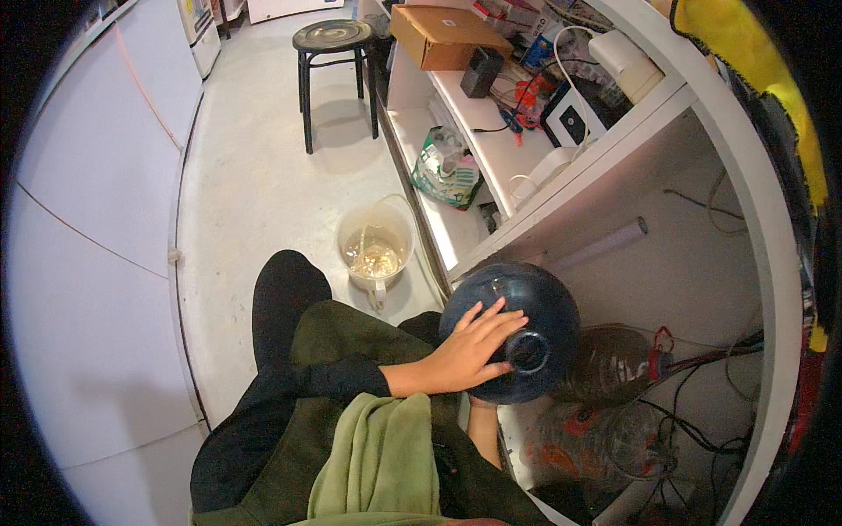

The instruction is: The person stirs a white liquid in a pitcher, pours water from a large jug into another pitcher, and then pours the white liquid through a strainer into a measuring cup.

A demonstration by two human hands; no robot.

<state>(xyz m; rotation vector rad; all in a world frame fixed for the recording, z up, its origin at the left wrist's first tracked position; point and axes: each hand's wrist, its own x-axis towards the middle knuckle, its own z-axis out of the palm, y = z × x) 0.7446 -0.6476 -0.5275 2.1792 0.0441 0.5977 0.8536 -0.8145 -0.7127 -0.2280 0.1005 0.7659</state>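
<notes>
A dark blue domed container [473,289], apparently a large water jug, is in front of my right knee. A paler ring, perhaps its neck, shows near the middle of the dome. My left hand [477,348] holds it from above, fingers spread over the dome and thumb beside the ring. Of my right arm only the bare forearm and wrist show. They reach up beneath the container, which hides my right hand [482,402]. On the floor past my knee, a translucent plastic pitcher [341,243] holds clear, rippling water. A thin clear hose [421,230] runs from it along the cabinet's foot.
Inside the cabinet [756,217] on the right lie large plastic bottles [602,361], black cables [691,421] and a pale tube [602,243]. Shelves beyond carry a cardboard box [447,33] and a green-white bag [447,177]. A black stool [332,36] stands farther off. White panels [99,296] line the left.
</notes>
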